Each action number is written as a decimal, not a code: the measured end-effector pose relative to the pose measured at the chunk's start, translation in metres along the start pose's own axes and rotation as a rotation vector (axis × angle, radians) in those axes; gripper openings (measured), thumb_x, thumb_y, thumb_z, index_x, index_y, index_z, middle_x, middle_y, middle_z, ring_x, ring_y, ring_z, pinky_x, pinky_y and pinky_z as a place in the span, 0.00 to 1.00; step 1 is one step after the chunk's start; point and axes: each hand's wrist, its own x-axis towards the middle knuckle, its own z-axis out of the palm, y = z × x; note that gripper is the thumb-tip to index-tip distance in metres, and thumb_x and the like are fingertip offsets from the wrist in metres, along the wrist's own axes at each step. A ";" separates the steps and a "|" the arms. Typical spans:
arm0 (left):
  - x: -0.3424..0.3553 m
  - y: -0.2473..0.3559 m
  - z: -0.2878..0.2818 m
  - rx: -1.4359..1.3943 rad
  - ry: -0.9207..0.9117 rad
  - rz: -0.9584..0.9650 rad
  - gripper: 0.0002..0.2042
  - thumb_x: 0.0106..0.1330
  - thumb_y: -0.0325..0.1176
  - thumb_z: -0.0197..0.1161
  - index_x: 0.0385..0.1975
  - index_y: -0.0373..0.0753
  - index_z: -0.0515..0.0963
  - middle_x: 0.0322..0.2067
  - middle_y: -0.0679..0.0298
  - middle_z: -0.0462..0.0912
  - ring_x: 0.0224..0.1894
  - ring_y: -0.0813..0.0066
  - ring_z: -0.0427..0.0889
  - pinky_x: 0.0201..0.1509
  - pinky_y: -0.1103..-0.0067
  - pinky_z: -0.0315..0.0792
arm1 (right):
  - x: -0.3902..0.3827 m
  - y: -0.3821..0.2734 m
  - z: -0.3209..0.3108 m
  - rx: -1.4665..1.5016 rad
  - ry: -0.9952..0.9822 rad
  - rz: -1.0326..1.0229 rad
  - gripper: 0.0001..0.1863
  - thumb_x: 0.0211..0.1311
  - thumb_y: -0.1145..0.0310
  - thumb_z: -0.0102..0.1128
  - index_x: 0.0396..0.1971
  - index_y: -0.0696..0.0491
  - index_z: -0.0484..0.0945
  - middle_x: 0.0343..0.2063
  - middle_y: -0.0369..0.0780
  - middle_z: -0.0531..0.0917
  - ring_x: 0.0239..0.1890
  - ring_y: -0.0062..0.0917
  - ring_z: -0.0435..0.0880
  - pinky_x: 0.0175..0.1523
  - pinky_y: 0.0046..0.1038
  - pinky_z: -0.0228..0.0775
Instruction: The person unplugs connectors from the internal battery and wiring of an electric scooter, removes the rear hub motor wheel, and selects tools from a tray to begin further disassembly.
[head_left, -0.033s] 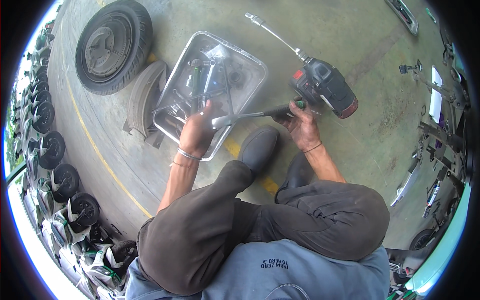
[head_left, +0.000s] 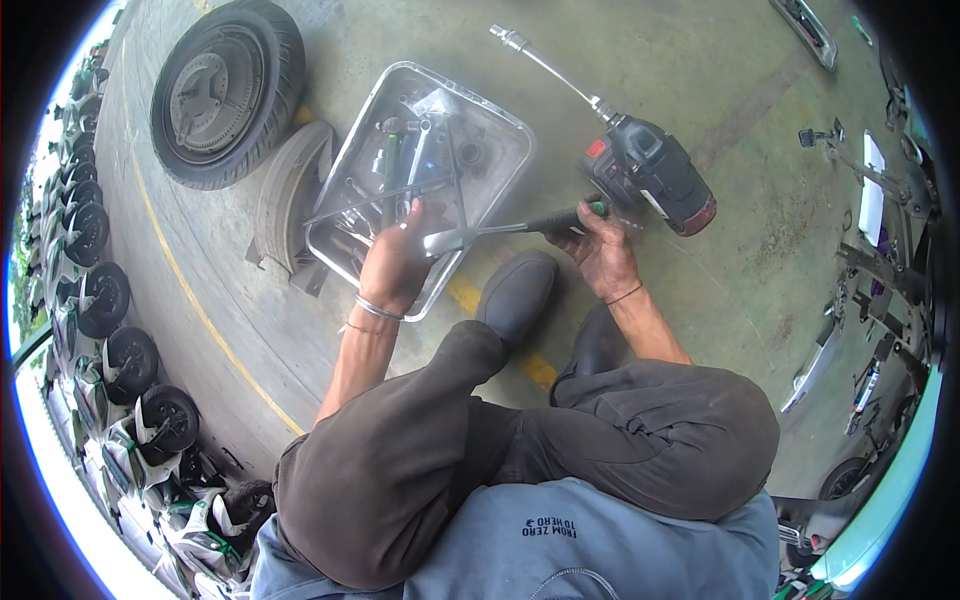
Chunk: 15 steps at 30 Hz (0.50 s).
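Observation:
A ratchet wrench (head_left: 505, 229) with a broad silver head and a black grip, green at its end, lies level between my two hands. Its silver head is in the closed fingers of my left hand (head_left: 393, 268), which is over the near left side of the tool tray. The grip's end is pinched between the thumb and fingers of my right hand (head_left: 605, 256), palm turned up. Beneath and beyond my left hand stands the clear-walled tray (head_left: 512, 125), holding several wrenches, a green-handled tool (head_left: 392, 160) and thin rods.
A cordless impact wrench (head_left: 660, 175) with a long extension lies just beyond my right hand. At the far left are a wheel with tyre (head_left: 225, 95) and a curved grey part (head_left: 290, 200). Several scooters (head_left: 130, 365) line the left; vehicle parts (head_left: 880, 265) lie right.

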 end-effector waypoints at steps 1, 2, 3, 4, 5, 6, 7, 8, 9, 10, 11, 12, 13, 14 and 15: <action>0.000 -0.001 0.002 0.013 -0.046 0.031 0.18 0.71 0.43 0.53 0.48 0.33 0.72 0.39 0.60 0.78 0.45 0.66 0.77 0.54 0.68 0.69 | 0.002 0.003 -0.003 0.019 0.008 0.035 0.10 0.63 0.66 0.58 0.41 0.48 0.68 0.38 0.38 0.75 0.44 0.32 0.80 0.49 0.39 0.76; 0.000 0.000 0.004 -0.130 -0.053 -0.010 0.18 0.71 0.43 0.53 0.48 0.33 0.72 0.38 0.60 0.78 0.45 0.66 0.77 0.54 0.68 0.69 | 0.002 0.005 -0.005 0.038 0.016 0.071 0.10 0.64 0.65 0.58 0.40 0.49 0.69 0.38 0.39 0.76 0.43 0.32 0.80 0.48 0.38 0.76; -0.003 0.005 0.009 -0.270 -0.055 -0.049 0.18 0.71 0.42 0.53 0.49 0.33 0.72 0.38 0.60 0.78 0.45 0.66 0.77 0.54 0.68 0.68 | 0.002 0.007 -0.004 0.040 0.013 0.085 0.09 0.64 0.65 0.58 0.40 0.49 0.69 0.38 0.39 0.76 0.43 0.31 0.80 0.48 0.37 0.76; -0.005 0.008 0.012 -0.411 -0.057 -0.087 0.18 0.71 0.42 0.53 0.49 0.33 0.72 0.37 0.60 0.78 0.45 0.66 0.77 0.55 0.68 0.68 | 0.001 0.008 -0.003 0.041 0.010 0.099 0.09 0.64 0.65 0.58 0.39 0.49 0.70 0.38 0.40 0.77 0.43 0.31 0.80 0.48 0.36 0.76; -0.006 0.010 0.013 -0.426 -0.049 -0.087 0.18 0.72 0.42 0.52 0.49 0.33 0.72 0.37 0.60 0.78 0.45 0.66 0.77 0.55 0.67 0.68 | 0.000 0.009 -0.003 0.043 0.008 0.113 0.09 0.64 0.65 0.58 0.39 0.49 0.70 0.38 0.40 0.78 0.43 0.31 0.80 0.48 0.36 0.76; -0.005 0.010 0.014 -0.443 -0.044 -0.090 0.18 0.72 0.42 0.52 0.49 0.33 0.72 0.37 0.60 0.79 0.45 0.66 0.77 0.55 0.67 0.68 | 0.000 0.009 -0.003 0.047 0.011 0.107 0.09 0.64 0.65 0.58 0.39 0.49 0.70 0.38 0.40 0.78 0.43 0.31 0.80 0.48 0.35 0.76; -0.005 0.010 0.015 -0.459 -0.040 -0.093 0.18 0.72 0.42 0.52 0.49 0.33 0.72 0.36 0.61 0.79 0.45 0.67 0.77 0.55 0.67 0.68 | 0.001 0.009 -0.003 0.051 0.014 0.099 0.09 0.64 0.64 0.58 0.39 0.49 0.70 0.37 0.40 0.78 0.43 0.32 0.80 0.48 0.35 0.76; -0.004 0.008 0.016 -0.472 -0.051 -0.089 0.18 0.72 0.43 0.51 0.50 0.34 0.72 0.36 0.61 0.79 0.45 0.67 0.77 0.55 0.66 0.68 | 0.001 0.008 -0.003 0.056 0.018 0.092 0.09 0.64 0.64 0.58 0.39 0.49 0.70 0.37 0.40 0.78 0.42 0.32 0.81 0.48 0.35 0.76; -0.004 0.007 0.016 -0.482 -0.061 -0.083 0.18 0.72 0.43 0.51 0.50 0.34 0.71 0.36 0.62 0.79 0.45 0.67 0.77 0.55 0.66 0.67 | 0.001 0.009 -0.003 0.057 0.024 0.089 0.09 0.64 0.64 0.58 0.39 0.49 0.70 0.37 0.41 0.78 0.42 0.32 0.81 0.48 0.35 0.76; -0.004 0.005 0.015 -0.492 -0.071 -0.078 0.18 0.72 0.43 0.50 0.51 0.34 0.71 0.37 0.63 0.79 0.45 0.68 0.77 0.56 0.66 0.67 | 0.001 0.009 -0.002 0.059 0.029 0.086 0.09 0.64 0.64 0.58 0.39 0.49 0.70 0.37 0.41 0.78 0.42 0.32 0.81 0.48 0.35 0.76; -0.003 0.003 0.014 -0.483 -0.078 -0.077 0.18 0.73 0.43 0.50 0.51 0.34 0.71 0.37 0.63 0.79 0.46 0.68 0.77 0.56 0.66 0.67 | 0.001 0.009 -0.002 0.060 0.036 0.083 0.09 0.64 0.64 0.58 0.39 0.49 0.70 0.37 0.41 0.78 0.42 0.32 0.81 0.47 0.35 0.76; -0.003 0.002 0.012 -0.473 -0.085 -0.077 0.18 0.73 0.43 0.49 0.51 0.34 0.71 0.37 0.64 0.79 0.46 0.68 0.77 0.56 0.65 0.66 | 0.000 0.009 -0.002 0.059 0.035 0.082 0.09 0.64 0.64 0.58 0.39 0.49 0.70 0.37 0.41 0.79 0.41 0.32 0.81 0.47 0.35 0.76; -0.002 0.001 0.010 -0.464 -0.091 -0.076 0.18 0.73 0.43 0.49 0.52 0.35 0.71 0.37 0.64 0.79 0.46 0.68 0.77 0.57 0.65 0.66 | 0.000 0.009 -0.002 0.057 0.034 0.082 0.09 0.64 0.64 0.58 0.39 0.49 0.70 0.37 0.41 0.79 0.41 0.32 0.81 0.47 0.34 0.76; -0.002 0.000 0.010 -0.468 -0.093 -0.074 0.18 0.73 0.43 0.48 0.52 0.35 0.70 0.37 0.65 0.79 0.47 0.68 0.77 0.57 0.65 0.65 | -0.001 0.009 -0.002 0.055 0.033 0.082 0.09 0.64 0.64 0.58 0.39 0.49 0.70 0.37 0.41 0.79 0.41 0.32 0.81 0.46 0.34 0.76; -0.002 -0.001 0.010 -0.473 -0.096 -0.072 0.18 0.73 0.43 0.48 0.53 0.35 0.70 0.37 0.65 0.79 0.47 0.68 0.77 0.57 0.65 0.65 | -0.001 0.009 -0.003 0.051 0.029 0.089 0.09 0.64 0.64 0.58 0.39 0.49 0.70 0.37 0.41 0.79 0.41 0.32 0.81 0.46 0.34 0.76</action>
